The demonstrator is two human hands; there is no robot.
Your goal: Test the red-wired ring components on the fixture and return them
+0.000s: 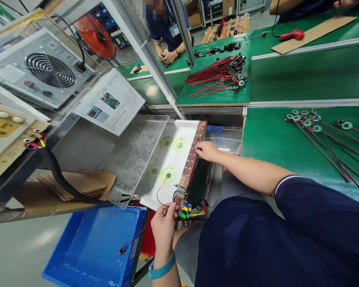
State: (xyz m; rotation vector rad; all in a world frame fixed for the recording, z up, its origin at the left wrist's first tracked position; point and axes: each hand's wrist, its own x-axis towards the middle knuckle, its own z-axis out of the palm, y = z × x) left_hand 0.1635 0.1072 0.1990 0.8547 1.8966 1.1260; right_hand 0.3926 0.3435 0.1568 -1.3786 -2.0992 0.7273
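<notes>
My left hand (164, 224), wearing a blue wristband, pinches a thin red wire (158, 195) near the lower end of a brown terminal strip (194, 153). One end of the wire runs to a small round part (168, 175) on a yellow-green ring on the white board (179, 131). Its other end trails down to a small dark part (122, 250) over the blue bin. My right hand (208, 151) rests at the upper half of the strip, fingers curled together; what they hold, if anything, is hidden. Beside my left fingers sits a blue, yellow and green terminal block (185, 209).
A clear acrylic panel (137, 151) stands left of the board. The blue bin (92, 247) is below. Red-wired round parts (308, 119) lie on the right green table, more (221, 71) behind. A fan-vented metal unit (48, 67) stands upper left. Other people work across the tables.
</notes>
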